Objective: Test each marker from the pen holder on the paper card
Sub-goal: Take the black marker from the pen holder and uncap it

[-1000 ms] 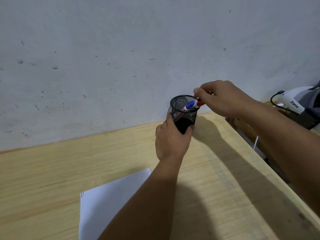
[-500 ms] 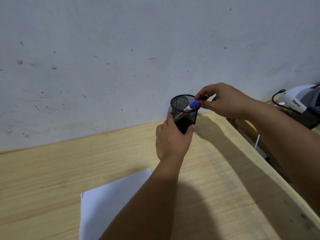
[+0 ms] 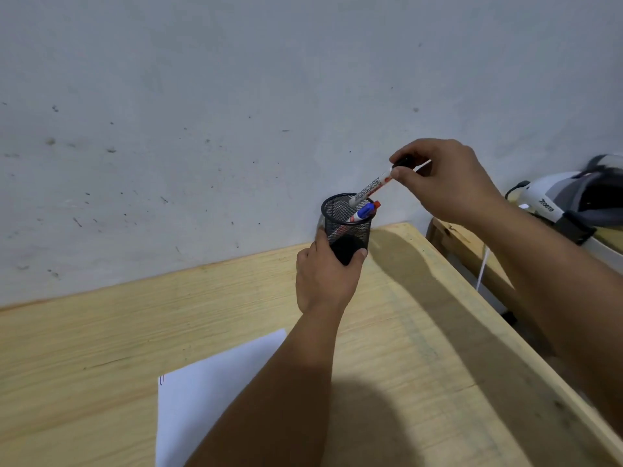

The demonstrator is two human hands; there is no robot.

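Marker (image 3: 369, 189) lifted by right hand (image 3: 441, 183); left hand (image 3: 325, 276) grips holder (image 3: 347, 220); wooden table (image 3: 421, 365).

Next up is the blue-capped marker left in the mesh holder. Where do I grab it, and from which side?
Probably pinch the blue-capped marker by its cap end, coming from above on the right. It leans in the pen holder with only that end above the right rim; the left hand wraps the holder's lower wall, and the mesh blocks the barrel.

Holder (image 3: 347, 219): black mesh. Lifted marker (image 3: 369, 189): white, dark lettering, black cap. Marker inside (image 3: 365, 211): white, blue cap. Card (image 3: 215, 392): white. Table (image 3: 135, 325): pale wood grain. Wall (image 3: 236, 96): grey, speckled.
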